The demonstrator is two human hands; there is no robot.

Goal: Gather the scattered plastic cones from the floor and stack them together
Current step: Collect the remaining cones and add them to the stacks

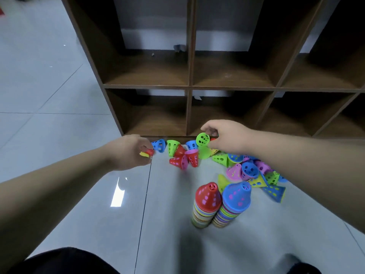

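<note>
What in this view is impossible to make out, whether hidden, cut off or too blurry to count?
1. Head view: how many cones the left hand grips; its fingers cover most of the red and yellow cones.
2. Head view: part of the loose pile, hidden behind the right forearm.
3. Head view: the count in the red-topped stack and blue-topped stack; rims blur together.
4. Head view: the shelf's right side, cut off by the frame edge.

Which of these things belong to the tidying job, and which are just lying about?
Job: green cone in right hand; red and yellow cones in left hand; loose cones; red-topped stack; blue-topped stack.
Lying about: wooden shelf; white scrap.
</note>
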